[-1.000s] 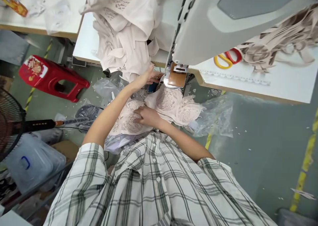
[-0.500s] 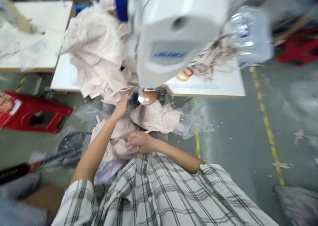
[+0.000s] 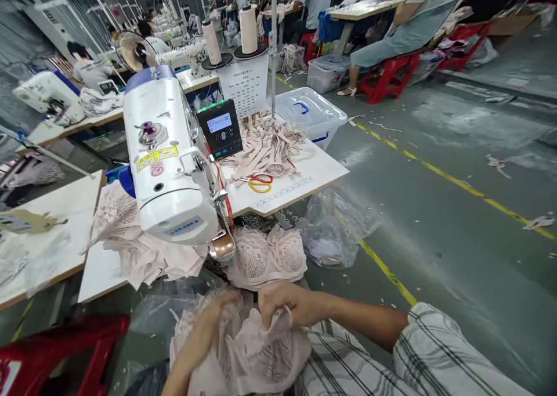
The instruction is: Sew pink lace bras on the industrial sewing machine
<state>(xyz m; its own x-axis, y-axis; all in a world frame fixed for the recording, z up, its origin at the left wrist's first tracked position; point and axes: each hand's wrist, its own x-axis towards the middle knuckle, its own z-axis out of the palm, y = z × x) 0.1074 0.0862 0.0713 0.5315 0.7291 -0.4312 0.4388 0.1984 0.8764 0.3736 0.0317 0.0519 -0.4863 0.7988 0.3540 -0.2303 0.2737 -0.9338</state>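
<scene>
At the left you have a red stool (image 3: 61,339), and beyond it, on the white surface (image 3: 102,274), lies a heap of pale cloth pieces (image 3: 148,242). Next to the heap stands the white sewing machine (image 3: 167,158), with its front end toward you.

Your left hand (image 3: 212,316) is at the near side, below this front end. Its fingers are bent and lie against lace cloth, but I cannot tell if they close on it (the picture is soft there). The lace garment (image 3: 265,355) is between and below your two hands, at their near side; its long axis seems to go from left to right, though the folds make this not certain.

On the far side of your hands, another lace piece (image 3: 270,259) lies with its cups side by side, also long from left to right. Behind it, on the surface, are scissors (image 3: 260,186) with red and yellow handles and a heap of fabric strips (image 3: 274,146).

Your right hand (image 3: 290,302) is curled almost to a fist and has hold of the upper edge of the garment. It is the nearer hand to the other piece. More to the right, a clear plastic bag (image 3: 342,230) lies on the floor.
</scene>
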